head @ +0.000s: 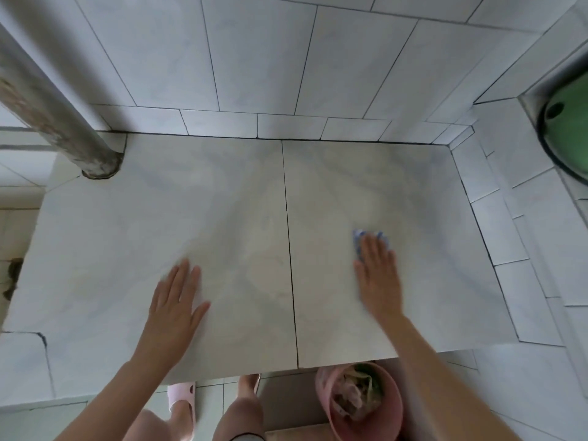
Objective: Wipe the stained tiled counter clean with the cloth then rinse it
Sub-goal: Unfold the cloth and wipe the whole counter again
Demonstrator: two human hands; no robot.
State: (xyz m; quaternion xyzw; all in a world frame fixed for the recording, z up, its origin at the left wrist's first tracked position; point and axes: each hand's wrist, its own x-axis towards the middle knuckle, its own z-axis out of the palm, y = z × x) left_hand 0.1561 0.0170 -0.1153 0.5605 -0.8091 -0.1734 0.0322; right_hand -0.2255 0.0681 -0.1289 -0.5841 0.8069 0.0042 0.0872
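While left hand point(178, 305) lies flat near the counter's point(222, 202) front edge, right hand point(378, 275) presses cloth point(358, 241) with flat fingers.

Left hand point(176, 305) flat; right hand point(378, 275) flat.

Odds and ends
Pipe point(60, 122) at ten o'clock, green bowl point(569, 135) at three, pink bin point(396, 405) and slipper point(179, 397) at six.

The right hand point(378, 275) presses a blue-and-white cloth point(359, 240) flat on the tiled counter point(222, 202); the left hand point(176, 310) rests flat, fingers straight, well apart.
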